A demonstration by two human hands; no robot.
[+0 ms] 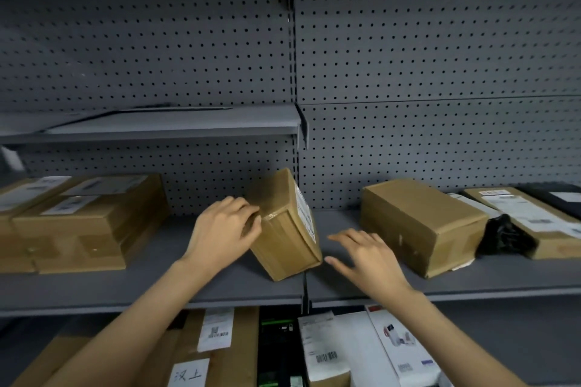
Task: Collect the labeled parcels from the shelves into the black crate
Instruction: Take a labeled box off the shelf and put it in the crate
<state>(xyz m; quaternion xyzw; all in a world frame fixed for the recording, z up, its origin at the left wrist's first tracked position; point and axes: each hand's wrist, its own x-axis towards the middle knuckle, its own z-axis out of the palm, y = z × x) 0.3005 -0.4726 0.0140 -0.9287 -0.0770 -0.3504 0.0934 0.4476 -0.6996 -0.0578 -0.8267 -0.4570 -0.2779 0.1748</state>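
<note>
A small brown cardboard parcel (pixel 284 226) with a white label on its right face stands tilted on the middle shelf (pixel 157 286). My left hand (pixel 223 226) grips its upper left edge. My right hand (pixel 367 258) hovers just right of the parcel's lower corner, fingers spread, holding nothing. Stacked labeled parcels (pixel 78 220) sit at the left of the same shelf. A larger brown box (pixel 418 223) lies to the right. The black crate is not in view.
Flat labeled parcels (pixel 528 217) and a black bag (pixel 506 236) lie at the far right. The shelf below holds a brown box with labels (pixel 217 345) and white parcels (pixel 355 352). An upper shelf (pixel 173 122) juts out at left. Grey pegboard backs everything.
</note>
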